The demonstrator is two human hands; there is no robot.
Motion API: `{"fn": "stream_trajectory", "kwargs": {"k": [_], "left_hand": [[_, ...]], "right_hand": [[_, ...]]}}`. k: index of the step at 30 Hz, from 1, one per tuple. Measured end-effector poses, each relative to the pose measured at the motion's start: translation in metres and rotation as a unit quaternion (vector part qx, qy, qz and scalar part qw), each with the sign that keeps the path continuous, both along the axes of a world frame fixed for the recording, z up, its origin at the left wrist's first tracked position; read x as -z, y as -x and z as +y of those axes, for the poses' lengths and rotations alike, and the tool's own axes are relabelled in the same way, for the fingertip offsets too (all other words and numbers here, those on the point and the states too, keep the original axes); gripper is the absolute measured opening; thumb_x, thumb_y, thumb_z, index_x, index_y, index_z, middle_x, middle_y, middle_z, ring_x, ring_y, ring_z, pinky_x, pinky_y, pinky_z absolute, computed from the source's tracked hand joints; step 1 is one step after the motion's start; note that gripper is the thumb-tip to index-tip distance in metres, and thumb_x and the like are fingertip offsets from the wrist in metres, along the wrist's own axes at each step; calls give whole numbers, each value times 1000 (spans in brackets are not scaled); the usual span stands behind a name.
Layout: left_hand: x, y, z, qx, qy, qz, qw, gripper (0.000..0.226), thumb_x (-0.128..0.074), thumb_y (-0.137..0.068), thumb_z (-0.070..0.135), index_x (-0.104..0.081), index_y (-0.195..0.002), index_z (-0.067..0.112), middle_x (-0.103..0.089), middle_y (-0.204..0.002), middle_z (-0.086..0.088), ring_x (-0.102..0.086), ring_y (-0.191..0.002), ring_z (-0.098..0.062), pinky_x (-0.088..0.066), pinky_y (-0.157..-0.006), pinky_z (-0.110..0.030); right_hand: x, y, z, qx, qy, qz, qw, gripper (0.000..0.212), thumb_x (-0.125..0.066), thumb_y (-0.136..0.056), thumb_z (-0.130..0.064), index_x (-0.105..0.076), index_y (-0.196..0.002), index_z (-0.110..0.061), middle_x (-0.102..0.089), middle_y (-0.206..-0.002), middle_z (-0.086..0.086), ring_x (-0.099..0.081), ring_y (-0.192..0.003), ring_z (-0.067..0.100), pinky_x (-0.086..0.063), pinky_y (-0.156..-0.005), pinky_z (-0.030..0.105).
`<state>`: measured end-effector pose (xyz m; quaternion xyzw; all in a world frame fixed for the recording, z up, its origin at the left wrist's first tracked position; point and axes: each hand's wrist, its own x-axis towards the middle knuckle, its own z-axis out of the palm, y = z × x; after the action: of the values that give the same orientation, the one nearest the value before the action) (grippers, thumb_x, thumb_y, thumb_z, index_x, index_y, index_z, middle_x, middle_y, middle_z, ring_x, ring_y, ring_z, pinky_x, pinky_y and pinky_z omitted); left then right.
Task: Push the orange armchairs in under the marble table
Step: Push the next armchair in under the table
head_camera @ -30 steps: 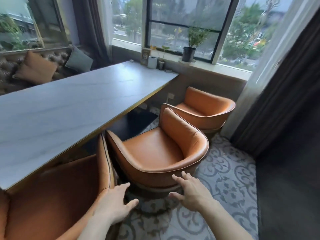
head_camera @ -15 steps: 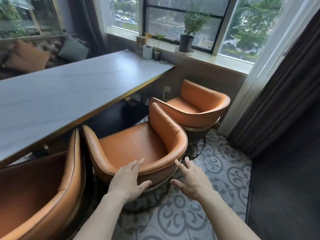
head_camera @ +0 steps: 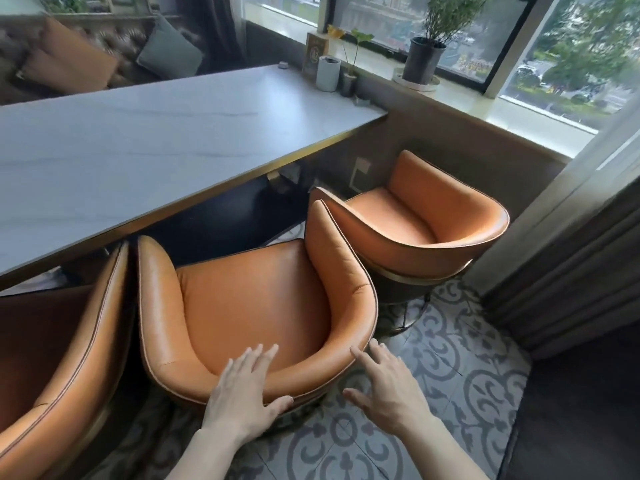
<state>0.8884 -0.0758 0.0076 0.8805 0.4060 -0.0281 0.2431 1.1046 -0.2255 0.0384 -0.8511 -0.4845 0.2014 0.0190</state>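
Observation:
Three orange armchairs stand along the near side of the marble table (head_camera: 145,140). The middle armchair (head_camera: 249,306) is right in front of me, its seat facing the table and its front edge near the table's gold rim. My left hand (head_camera: 242,396) lies flat on top of its curved backrest, fingers spread, thumb over the outer side. My right hand (head_camera: 384,389) hovers open just right of the backrest, fingertips close to its rim. The left armchair (head_camera: 52,358) is partly under the table. The right armchair (head_camera: 426,220) stands further out, by the wall.
A windowsill at the back carries a potted plant (head_camera: 424,60), a white cup (head_camera: 328,72) and a small sign. Dark curtains (head_camera: 571,271) hang at the right. A sofa with cushions (head_camera: 69,64) sits beyond the table. The floor is patterned tile (head_camera: 450,375).
I have stepped closer to the middle armchair. My left hand has moved from the left chair's edge onto the middle chair's backrest, and my right hand has come up beside it.

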Motion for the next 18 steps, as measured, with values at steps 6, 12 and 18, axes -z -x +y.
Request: {"fn": "stream_trajectory", "kwargs": {"k": [6, 12, 18], "left_hand": [[12, -11, -2, -63, 10, 43, 997, 93, -51, -80, 74, 0, -151, 41, -4, -161, 8, 1, -146, -12, 0, -119, -36], [25, -18, -19, -132, 0, 63, 989, 92, -49, -79, 76, -2, -151, 42, -5, -161, 9, 4, -145, -10, 1, -119, -38], [50, -23, -38, -137, 9, 70, 988, 84, -52, -83, 71, -7, -149, 46, -6, -161, 11, 4, -146, -13, 0, -119, -40]], "right_hand": [[32, -37, 28, -88, 1, 18, 996, 84, -65, -87, -58, -19, -155, -36, -14, -165, 10, -6, -152, 26, -15, -122, 47], [60, -57, 55, -211, 6, 29, 977, 89, -65, -89, -56, -11, -157, -38, -2, -167, 11, 8, -151, 31, -10, -121, 53], [91, -51, 48, -256, 4, 28, 966, 79, -61, -92, -51, -15, -155, -43, -12, -165, 15, -1, -150, 40, -16, -117, 61]]}}
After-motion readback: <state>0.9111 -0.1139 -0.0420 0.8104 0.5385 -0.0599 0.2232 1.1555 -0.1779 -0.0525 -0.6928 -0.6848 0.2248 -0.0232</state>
